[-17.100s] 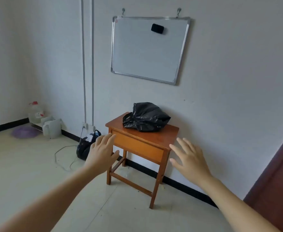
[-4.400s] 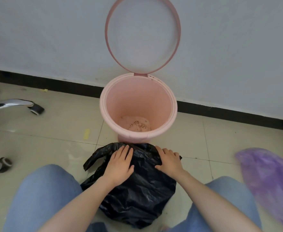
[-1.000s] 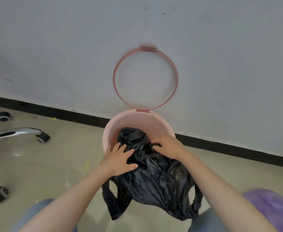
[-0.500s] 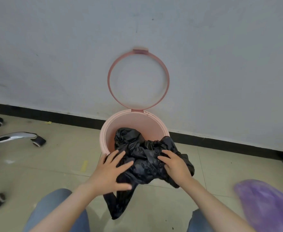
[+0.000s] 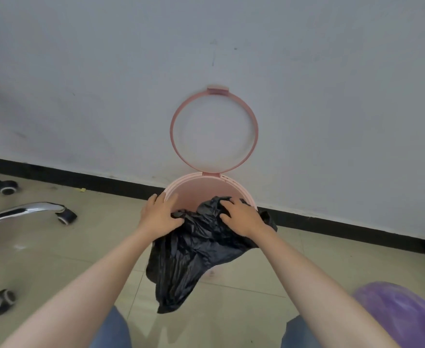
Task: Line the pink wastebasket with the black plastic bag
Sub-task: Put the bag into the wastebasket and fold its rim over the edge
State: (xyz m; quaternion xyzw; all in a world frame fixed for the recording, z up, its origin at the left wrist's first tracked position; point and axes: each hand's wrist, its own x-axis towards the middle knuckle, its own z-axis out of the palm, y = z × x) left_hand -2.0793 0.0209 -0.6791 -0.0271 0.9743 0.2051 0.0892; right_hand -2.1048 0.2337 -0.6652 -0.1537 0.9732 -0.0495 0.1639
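black bag hiding pink wastebasket front

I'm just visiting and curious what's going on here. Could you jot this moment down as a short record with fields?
activity: lining a bin with a bag
wastebasket: pink, round, on the floor against the wall
ring lid: flipped up, leaning on the wall
black plastic bag: crumpled, partly in the opening, most of it hanging over the near rim
left hand: on the bag at the left rim
right hand: gripping the bag over the opening
nearby: purple bag at lower right; chair base at left
lining: not yet done
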